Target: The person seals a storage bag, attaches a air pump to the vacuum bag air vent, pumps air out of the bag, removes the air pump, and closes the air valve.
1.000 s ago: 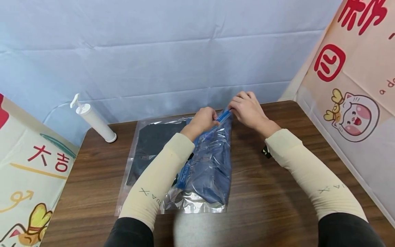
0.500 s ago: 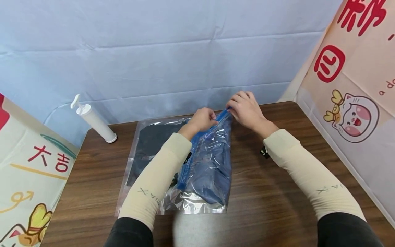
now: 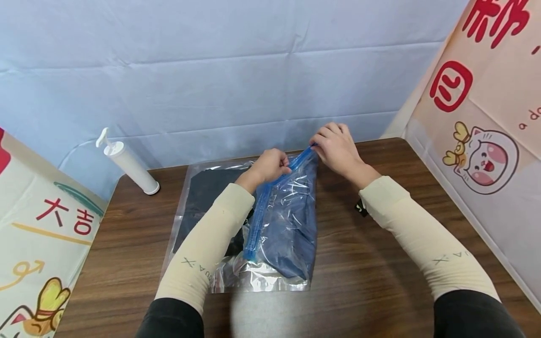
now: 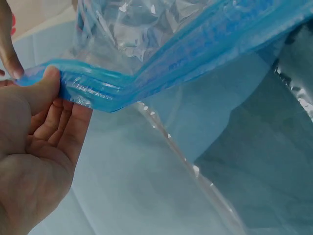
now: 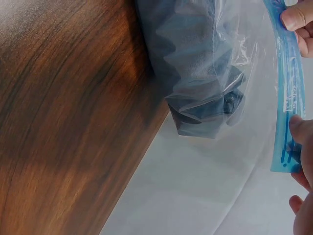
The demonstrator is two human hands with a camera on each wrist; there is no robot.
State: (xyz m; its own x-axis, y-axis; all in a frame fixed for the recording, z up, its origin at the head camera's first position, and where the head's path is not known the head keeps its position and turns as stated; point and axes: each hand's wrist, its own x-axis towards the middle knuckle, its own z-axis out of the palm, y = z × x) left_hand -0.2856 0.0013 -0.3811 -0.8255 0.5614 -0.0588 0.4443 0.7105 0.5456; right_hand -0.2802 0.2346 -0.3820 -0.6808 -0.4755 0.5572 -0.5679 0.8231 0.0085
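Observation:
A clear zip bag point(image 3: 291, 220) with a blue zip strip point(image 3: 256, 225) lies on the table, dark blue folded cloth inside it. My left hand point(image 3: 268, 166) pinches the strip between thumb and fingers partway along, as the left wrist view shows up close on the strip point(image 4: 195, 54). At the strip's far end, my right hand point(image 3: 336, 145) pinches the corner, raised above the tabletop. The right wrist view has the thumb of my right hand point(image 5: 304, 147) on the strip's end. To the left lies another clear bag point(image 3: 179, 220) with black cloth, partly hidden by my left forearm.
A white hand pump point(image 3: 133, 166) stands at the table's back left. The wooden table point(image 3: 380, 263) meets a pale cloth backdrop point(image 3: 211, 94) behind, and printed cloths point(image 3: 477, 117) hang at both sides. A small black item point(image 3: 361, 208) shows under my right wrist.
My left hand has slid along the zip strip to the left and toward me, away from my right hand. The right hand has stayed nearly in place at the strip's end.

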